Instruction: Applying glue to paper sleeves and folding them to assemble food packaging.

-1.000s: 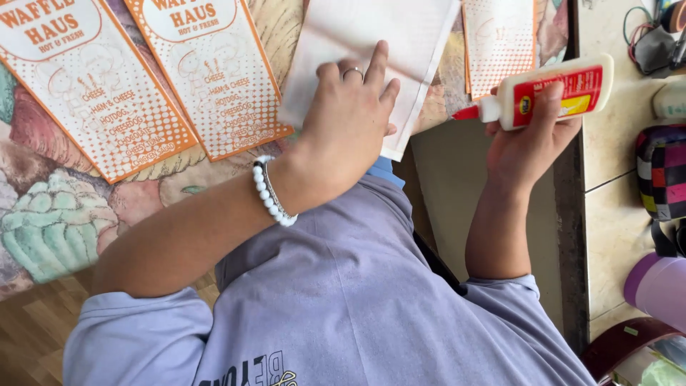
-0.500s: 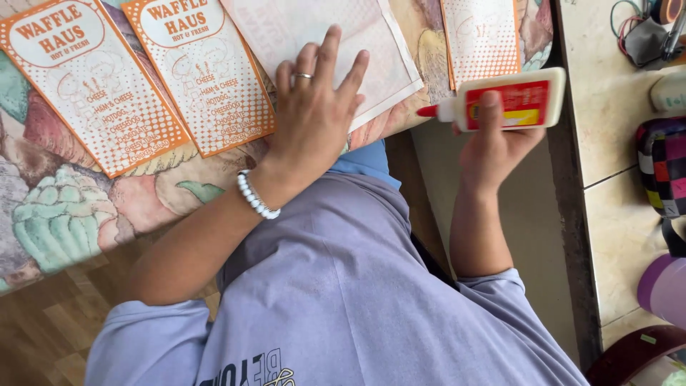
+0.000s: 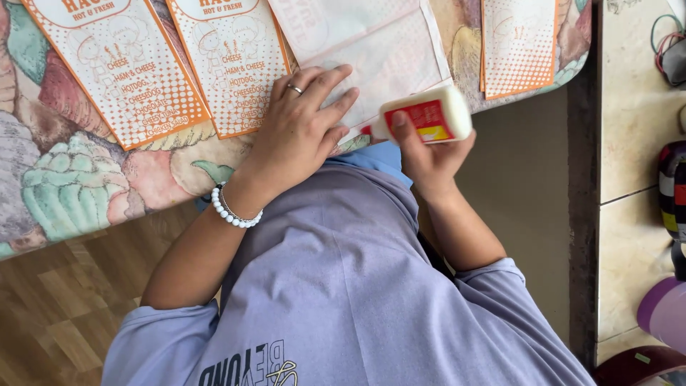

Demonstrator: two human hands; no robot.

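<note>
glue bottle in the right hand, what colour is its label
Red with a small yellow patch, on the white plastic glue bottle gripped by the right hand; the head view shows it.

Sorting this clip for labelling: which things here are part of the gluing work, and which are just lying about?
In use:
left hand pressing the white paper bag
right hand holding the glue bottle

Lying about:
orange printed bags
checked pouch
purple container
cords

A home—patterned tablecloth point(image 3: 86, 186), wood-look floor point(image 3: 64, 307), tiled floor point(image 3: 629, 143)—used for making paper bags point(image 3: 121, 71).
</note>
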